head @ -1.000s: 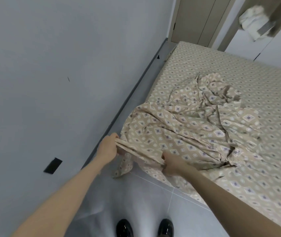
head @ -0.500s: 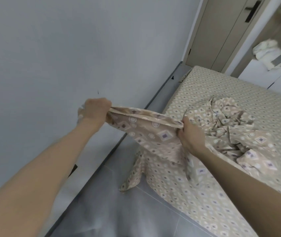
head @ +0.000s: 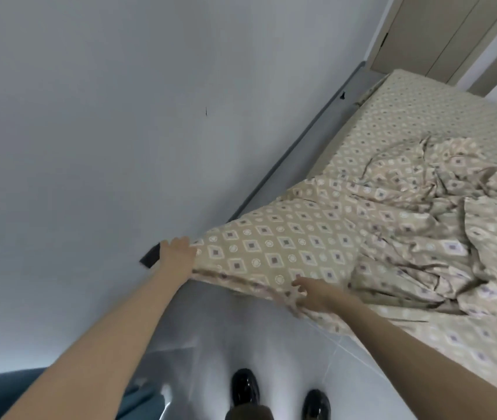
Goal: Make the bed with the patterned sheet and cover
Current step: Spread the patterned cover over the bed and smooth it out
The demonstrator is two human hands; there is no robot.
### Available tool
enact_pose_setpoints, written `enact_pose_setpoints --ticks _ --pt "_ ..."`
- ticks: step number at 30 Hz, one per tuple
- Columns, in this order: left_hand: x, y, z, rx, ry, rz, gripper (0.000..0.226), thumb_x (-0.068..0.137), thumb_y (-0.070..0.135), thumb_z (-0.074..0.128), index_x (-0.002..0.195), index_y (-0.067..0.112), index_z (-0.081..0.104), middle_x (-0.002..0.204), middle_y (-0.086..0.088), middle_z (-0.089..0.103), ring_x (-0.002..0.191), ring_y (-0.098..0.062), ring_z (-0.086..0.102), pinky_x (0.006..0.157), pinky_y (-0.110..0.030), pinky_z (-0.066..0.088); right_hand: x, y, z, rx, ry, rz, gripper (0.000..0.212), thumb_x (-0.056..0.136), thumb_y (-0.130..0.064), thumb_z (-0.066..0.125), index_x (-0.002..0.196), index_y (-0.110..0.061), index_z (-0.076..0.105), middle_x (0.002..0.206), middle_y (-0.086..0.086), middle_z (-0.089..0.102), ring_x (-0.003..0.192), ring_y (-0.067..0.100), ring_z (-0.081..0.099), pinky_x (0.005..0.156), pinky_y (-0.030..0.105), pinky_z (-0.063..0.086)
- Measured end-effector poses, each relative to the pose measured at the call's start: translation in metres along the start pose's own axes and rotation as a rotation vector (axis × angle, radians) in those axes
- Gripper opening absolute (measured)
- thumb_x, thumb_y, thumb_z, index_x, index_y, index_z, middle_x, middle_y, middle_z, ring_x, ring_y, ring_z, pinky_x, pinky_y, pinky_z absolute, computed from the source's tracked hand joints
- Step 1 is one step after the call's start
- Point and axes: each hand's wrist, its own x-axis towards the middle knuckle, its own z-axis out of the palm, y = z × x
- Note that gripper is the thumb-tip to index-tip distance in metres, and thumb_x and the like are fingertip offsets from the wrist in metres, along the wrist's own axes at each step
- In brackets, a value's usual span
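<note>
Head view: your left hand (head: 177, 253) grips the near-left corner of the cover (head: 286, 253), fingers curled round the edge, right by the wall (head: 89, 147). Your right hand (head: 310, 294) sits on the cover's near edge with the fingers spread and cloth bunched under it. It is blurred, so I can't tell whether it is pinching or only resting.

The cover is stretched flat between your hands at the foot corner of the bed. The rest is crumpled in a heap mid-bed on top of the patterned sheet (head: 453, 116), which looks fitted already.

Risks, my read:
- If the right hand has no real grip, that edge drops to the floor (head: 271, 344) when you flick.
- A hard pull could drag the heap along in one lump instead of spreading it, and could ruck the sheet under it.
- The left hand is just beside a dark plate (head: 150, 257) on the wall, so a wide swing could knock your knuckles.
</note>
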Motion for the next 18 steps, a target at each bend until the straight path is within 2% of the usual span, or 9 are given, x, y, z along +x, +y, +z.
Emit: enact_pose_setpoints --ticks 2,6,12,15,18 --pt "0.0 0.009 0.015 -0.062 -0.035 0.017 0.034 0.096 0.024 0.044 0.129 0.023 0.05 0.13 -0.003 0.046 0.121 -0.021 0.045 0.101 -0.035 0.032 0.006 0.002 0.007 0.056 -0.023 0.005 0.05 0.093 -0.015 0.05 0.141 -0.018 0.04 0.14 0.004 0.049 0.127 0.021 0.047 0.102 0.027 0.036" --pt "-0.006 0.027 0.012 -0.171 0.002 0.058 0.03 0.096 0.017 0.041 0.123 0.018 0.054 0.127 -0.005 0.05 0.116 -0.022 0.049 0.098 -0.033 0.033 0.005 0.012 0.007 0.168 0.014 0.056 0.041 0.093 -0.014 0.045 0.132 -0.021 0.053 0.139 0.003 0.05 0.123 0.021 0.049 0.095 0.025 0.04" --pt "-0.019 0.07 -0.026 -0.502 0.055 0.152 0.036 0.093 0.014 0.041 0.126 0.021 0.054 0.125 -0.004 0.055 0.11 -0.022 0.054 0.085 -0.03 0.043 -0.029 0.057 -0.003 0.265 0.116 0.1 0.036 0.093 -0.012 0.044 0.126 -0.017 0.059 0.137 0.003 0.052 0.127 0.021 0.048 0.102 0.028 0.037" --pt "-0.03 0.107 -0.058 -0.634 0.066 0.201 0.038 0.094 0.019 0.041 0.129 0.025 0.053 0.127 -0.003 0.055 0.113 -0.023 0.054 0.091 -0.032 0.046 -0.06 0.092 -0.009 0.374 0.185 0.16 0.032 0.092 -0.014 0.049 0.122 -0.018 0.061 0.135 0.003 0.054 0.124 0.022 0.05 0.1 0.028 0.038" --pt "-0.048 0.15 -0.094 -0.727 0.068 0.276 0.037 0.095 0.021 0.041 0.13 0.022 0.053 0.127 -0.002 0.058 0.114 -0.023 0.054 0.096 -0.034 0.044 -0.096 0.132 -0.013 0.481 0.275 0.199 0.032 0.091 -0.01 0.049 0.119 -0.016 0.062 0.131 0.005 0.058 0.12 0.022 0.053 0.092 0.024 0.04"
